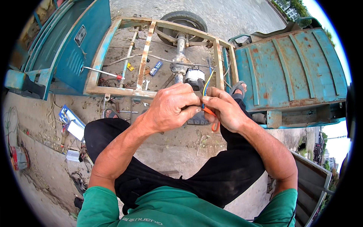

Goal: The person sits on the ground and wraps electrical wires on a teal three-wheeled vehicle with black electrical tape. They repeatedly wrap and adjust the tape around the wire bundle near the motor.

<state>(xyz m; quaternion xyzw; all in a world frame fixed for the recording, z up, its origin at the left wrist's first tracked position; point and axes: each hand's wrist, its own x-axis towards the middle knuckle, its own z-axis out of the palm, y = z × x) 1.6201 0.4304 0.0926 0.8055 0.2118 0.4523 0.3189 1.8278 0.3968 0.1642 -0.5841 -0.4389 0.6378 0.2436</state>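
Note:
My left hand (172, 107) and my right hand (228, 110) meet in front of me, their fingers pinched together. Thin blue and yellow wires (207, 86) rise from between the fingertips. Both hands appear to grip these wires, though the exact contact is hidden by the fingers. An orange piece with a looped end (215, 126) hangs below my right fingers; what it belongs to cannot be made out. Just beyond the hands sits a round silver-and-black motor housing (194, 75) on a rusty axle (180, 47).
A rusty metal frame (152, 38) surrounds the axle, with a wheel (183, 18) at its far side. A red-handled screwdriver (103, 72) rests across it. Teal panels (291, 68) stand at the right. A blue package (155, 68) and loose tools lie on the ground.

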